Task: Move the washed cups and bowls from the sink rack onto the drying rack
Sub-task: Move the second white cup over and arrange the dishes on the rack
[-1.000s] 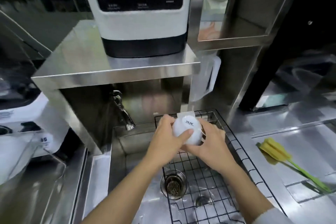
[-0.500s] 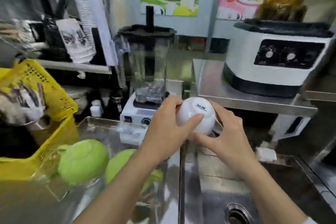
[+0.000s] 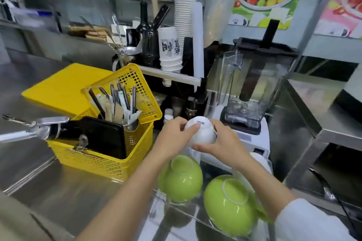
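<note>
A small white bowl (image 3: 201, 133) is held upside down between both hands, its printed base facing up. My left hand (image 3: 174, 139) grips its left side and my right hand (image 3: 221, 143) grips its right and lower side. Just below the hands, two green bowls (image 3: 181, 179) (image 3: 228, 204) lie upside down on the clear drying rack (image 3: 176, 213). Something white (image 3: 260, 162) sits behind the right green bowl, partly hidden by my right forearm.
A yellow basket (image 3: 101, 160) with cutlery and a black case stands to the left on the steel counter (image 3: 64, 197). A blender (image 3: 252, 88) stands right behind the hands. Cup stacks (image 3: 185, 2) fill the back shelf. A steel shelf (image 3: 321, 107) juts out at right.
Both hands carried the white bowl away from the sink rack to the left, over the green bowls on the drying rack. The view swung left with them.
</note>
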`<state>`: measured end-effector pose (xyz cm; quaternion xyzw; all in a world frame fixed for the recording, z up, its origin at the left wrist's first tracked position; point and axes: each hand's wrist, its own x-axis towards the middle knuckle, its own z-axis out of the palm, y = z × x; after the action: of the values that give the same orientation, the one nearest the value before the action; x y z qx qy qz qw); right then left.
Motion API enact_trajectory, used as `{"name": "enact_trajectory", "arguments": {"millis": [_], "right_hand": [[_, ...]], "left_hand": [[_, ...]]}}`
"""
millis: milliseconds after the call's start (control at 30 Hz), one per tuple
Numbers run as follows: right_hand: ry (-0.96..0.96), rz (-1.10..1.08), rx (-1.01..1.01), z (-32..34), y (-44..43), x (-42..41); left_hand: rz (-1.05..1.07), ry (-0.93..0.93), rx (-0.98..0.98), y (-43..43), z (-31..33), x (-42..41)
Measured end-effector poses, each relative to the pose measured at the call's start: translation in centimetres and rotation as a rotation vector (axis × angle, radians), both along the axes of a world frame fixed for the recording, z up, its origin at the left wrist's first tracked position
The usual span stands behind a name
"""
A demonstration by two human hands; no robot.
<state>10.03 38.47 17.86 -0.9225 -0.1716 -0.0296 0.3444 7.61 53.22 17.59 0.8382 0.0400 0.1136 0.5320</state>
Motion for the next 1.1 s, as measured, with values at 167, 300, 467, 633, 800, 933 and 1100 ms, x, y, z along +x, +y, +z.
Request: {"name": "enact_trajectory", "arguments": {"millis": [167,300,467,633,800,933,1100], "right_hand": [[0.105,0.024,-0.092,-1.7,1.8,1.7],[0.18,0.033,-0.136,-2.2,2.1,2.1],[0.206,0.043,-0.157,-2.2,2.2,2.7],[0.206,0.049,-0.171,-2.9,2.2,3.3],[0.282,0.041,-0.149,-4.0,2.1,3.7],[0.31,0.092,-0.164,-4.8,1.6,4.2],[0.278,0.085,-0.162,-4.7,1.5,3.9]], "left_hand": [[0.038,0.07,0.052,1.3,-2.4,1.1],[0.034,0.115,0.077,1.6,-3.3,1.7],[0.035,0.155,0.106,1.4,-3.7,2.2],[0.053,0.198,0.097,1.2,-4.0,2.4],[0.044,0.202,0.138,1.0,-4.0,2.1],[0.065,0.21,0.183,0.8,-4.3,2.1],[0.071,0.226,0.22,0.8,-4.4,2.3]]}}
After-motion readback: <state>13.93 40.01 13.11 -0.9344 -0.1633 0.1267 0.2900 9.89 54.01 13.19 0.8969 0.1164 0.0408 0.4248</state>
